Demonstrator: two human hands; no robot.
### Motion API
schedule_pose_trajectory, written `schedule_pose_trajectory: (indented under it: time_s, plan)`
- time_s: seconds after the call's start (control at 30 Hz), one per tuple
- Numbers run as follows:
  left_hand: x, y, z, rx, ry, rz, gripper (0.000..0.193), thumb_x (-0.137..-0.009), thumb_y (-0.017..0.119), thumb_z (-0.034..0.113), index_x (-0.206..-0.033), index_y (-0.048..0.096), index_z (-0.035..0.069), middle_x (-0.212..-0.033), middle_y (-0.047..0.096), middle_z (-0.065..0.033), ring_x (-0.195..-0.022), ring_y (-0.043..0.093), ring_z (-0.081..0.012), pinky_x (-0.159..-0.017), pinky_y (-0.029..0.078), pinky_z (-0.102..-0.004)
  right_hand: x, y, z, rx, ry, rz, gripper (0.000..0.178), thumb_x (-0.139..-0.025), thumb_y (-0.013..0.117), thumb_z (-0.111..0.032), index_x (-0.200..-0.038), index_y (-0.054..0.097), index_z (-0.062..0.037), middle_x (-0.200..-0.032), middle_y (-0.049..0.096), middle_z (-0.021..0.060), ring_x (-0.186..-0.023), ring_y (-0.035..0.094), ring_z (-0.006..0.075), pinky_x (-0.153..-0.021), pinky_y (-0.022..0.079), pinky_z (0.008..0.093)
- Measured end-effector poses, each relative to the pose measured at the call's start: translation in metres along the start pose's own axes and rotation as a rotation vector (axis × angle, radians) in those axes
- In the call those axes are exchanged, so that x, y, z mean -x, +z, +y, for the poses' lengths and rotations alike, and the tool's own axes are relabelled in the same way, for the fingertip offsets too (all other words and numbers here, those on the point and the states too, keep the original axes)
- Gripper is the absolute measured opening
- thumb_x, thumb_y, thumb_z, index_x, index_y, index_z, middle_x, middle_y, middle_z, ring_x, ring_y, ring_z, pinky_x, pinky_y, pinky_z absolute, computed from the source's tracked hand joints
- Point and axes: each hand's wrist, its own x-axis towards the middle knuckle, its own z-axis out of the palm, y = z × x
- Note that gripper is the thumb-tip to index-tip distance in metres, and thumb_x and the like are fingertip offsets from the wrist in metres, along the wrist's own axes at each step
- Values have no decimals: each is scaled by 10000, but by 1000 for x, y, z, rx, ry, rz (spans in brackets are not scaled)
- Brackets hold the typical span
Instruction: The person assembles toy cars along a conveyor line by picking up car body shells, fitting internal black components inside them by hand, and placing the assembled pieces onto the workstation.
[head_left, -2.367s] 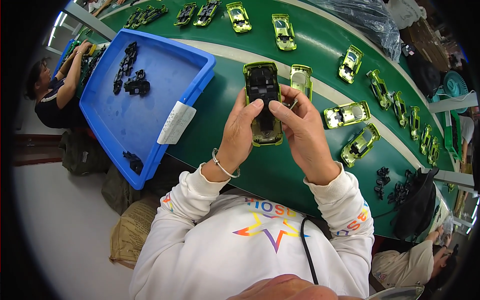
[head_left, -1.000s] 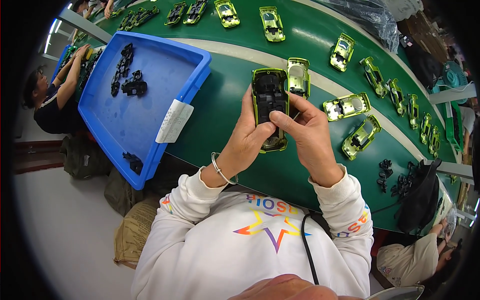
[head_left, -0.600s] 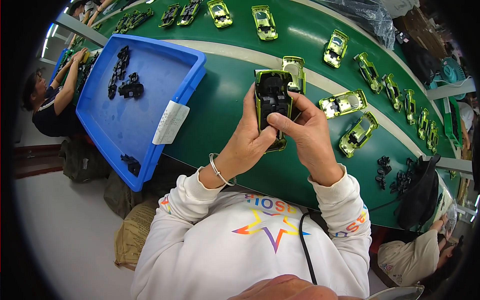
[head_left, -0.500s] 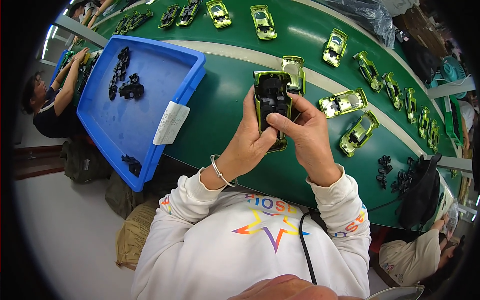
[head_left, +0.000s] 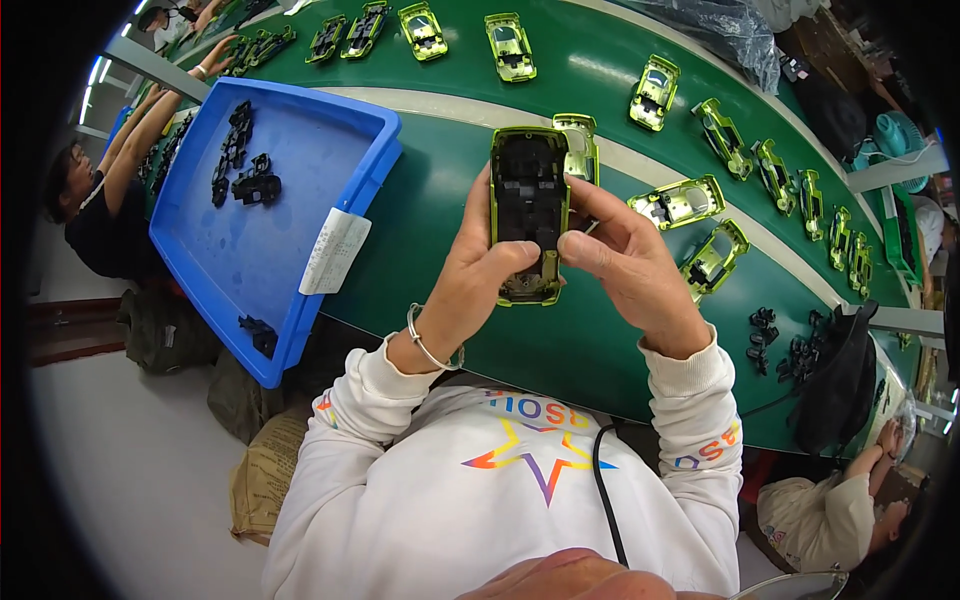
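Observation:
Both my hands hold a toy car body (head_left: 530, 200), its bright green shell turned underside up with a black interior part seated in it. My left hand (head_left: 478, 262) grips its left side, the thumb lying on the black part near the lower end. At the right edge, my right hand (head_left: 625, 255) holds the shell between its thumb and fingers. Just beyond the held car, a green car shell (head_left: 578, 148) is partly hidden behind it. Two more shells, one lying crosswise (head_left: 680, 203) and one tilted (head_left: 716, 257), rest to the right of my right hand.
A blue tray (head_left: 345, 270) at the left contains a few black parts (head_left: 257, 180). Several green shells line the far green belt (head_left: 590, 50). Black parts (head_left: 800, 358) and a black bag (head_left: 845, 380) lie at the right. A co-worker (head_left: 105, 215) reaches toward the belt at far left.
My right thumb has moved off the black part to the shell's edge, and my left thumb now lies on it. The held car is turned more upright. The left co-worker's arm has stretched farther out.

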Motion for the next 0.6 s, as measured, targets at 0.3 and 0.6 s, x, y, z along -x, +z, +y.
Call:
schedule_pose_trajectory:
  time_s: [0.3,0.6]
  plan:
    - [-22,-26,64,28,-109,238,398,-969,562,180,-1338,467,63,-1185,624,-136,-865,710,-274,-627,613,-348,-58,-32,-3,105,-102,183,336,-961,638,-220,-1204,603,9,-1108,644,63,-989,626,134,-892,486,277]
    - [-123,-180,144,-209,-94,413,176,-921,637,103,-1046,591,-12,-958,688,-109,-795,691,-175,-680,593,-334,-259,-37,8,1140,-500,34,252,-912,656,-244,-979,726,-12,-964,702,122,-880,671,250,-788,518,352]
